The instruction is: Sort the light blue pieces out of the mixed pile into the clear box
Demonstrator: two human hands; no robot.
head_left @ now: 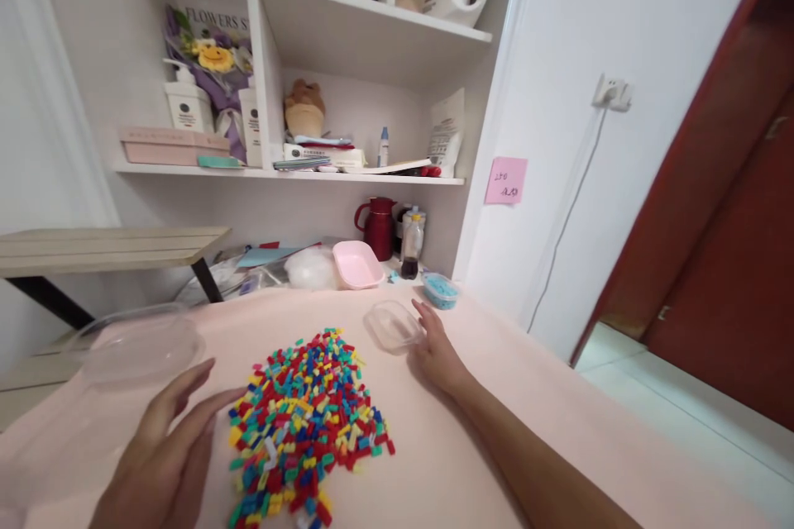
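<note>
A pile of small multicoloured plastic building bricks (310,409) is spread on the pale pink tablecloth (459,438). My left hand (165,450) is at the pile's left edge, thumb and fingers apart, holding nothing. Beyond the pile sits a small clear plastic container (392,326). Right beside that container is my right hand (436,354), its fingers stretched out and its inner side at the rim; whether it touches is hard to make out. No brick shows in the right hand.
A larger clear plastic container (140,347) lies at the left, blurred. Toward the back are a pink plastic basket (358,266), a tub of light blue pieces (440,292), a bottle of dark liquid (410,248) and a red jug (379,227). A wooden bench (112,246) stands at left.
</note>
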